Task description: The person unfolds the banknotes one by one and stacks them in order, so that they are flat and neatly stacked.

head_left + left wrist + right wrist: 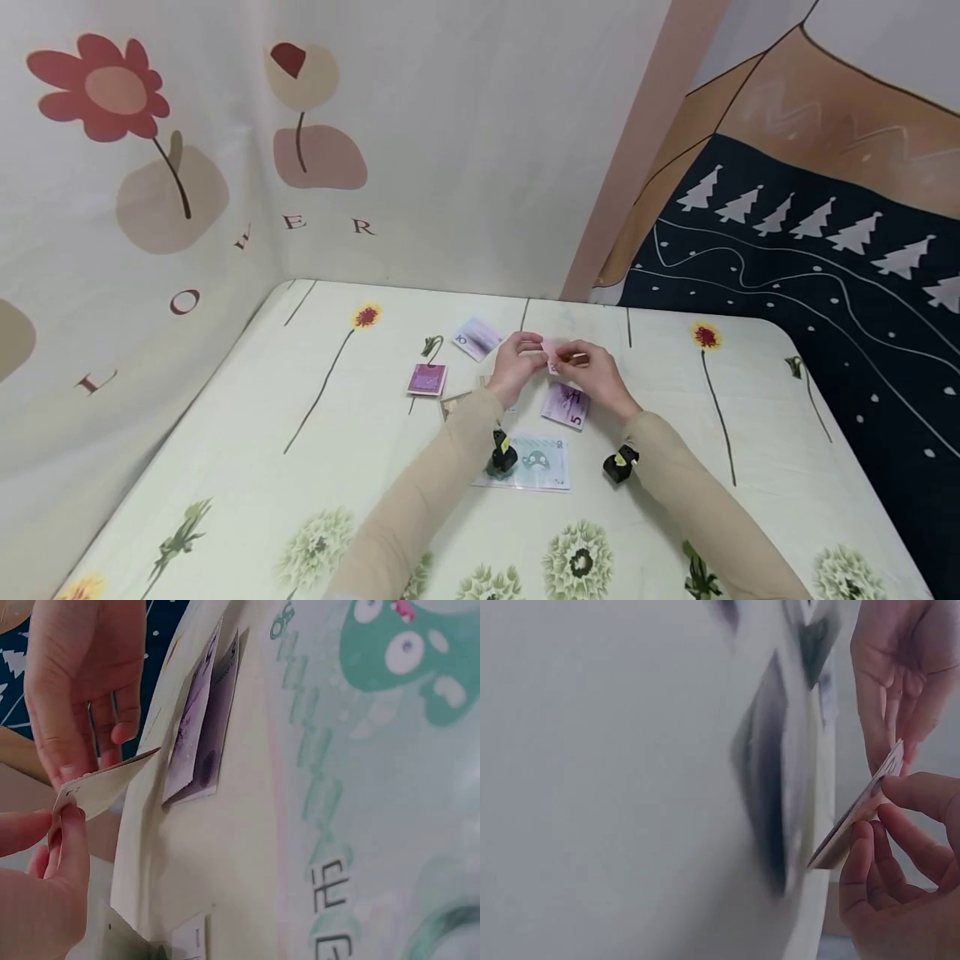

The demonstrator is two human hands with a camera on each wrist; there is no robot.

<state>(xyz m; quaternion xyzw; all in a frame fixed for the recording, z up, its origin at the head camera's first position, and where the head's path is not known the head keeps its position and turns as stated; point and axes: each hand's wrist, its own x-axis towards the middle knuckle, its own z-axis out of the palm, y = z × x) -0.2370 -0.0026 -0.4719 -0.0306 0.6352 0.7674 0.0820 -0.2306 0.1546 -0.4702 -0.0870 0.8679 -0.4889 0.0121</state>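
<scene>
Both hands hold one small folded pink banknote (pixel 551 353) above the table. My left hand (pixel 519 364) pinches its left edge between thumb and fingers. From the other side, my right hand (pixel 597 375) pinches it too. In the left wrist view the folded banknote (pixel 109 780) shows a pale face, with the left hand (pixel 41 900) below and the right hand (pixel 86 690) above. The right wrist view has the banknote (pixel 862 806) nearly edge-on, tilted between the fingers. Just below the hands lies a folded purple banknote (pixel 566 406) marked 5.
Near the forearms lies a flat green banknote (pixel 551 467) with a cartoon figure, partly covered by the left wrist camera. A purple banknote (pixel 476 337) marked 10 and a magenta folded one (pixel 427 379) lie to the left. The left sleeve partly hides a beige banknote (pixel 452 405).
</scene>
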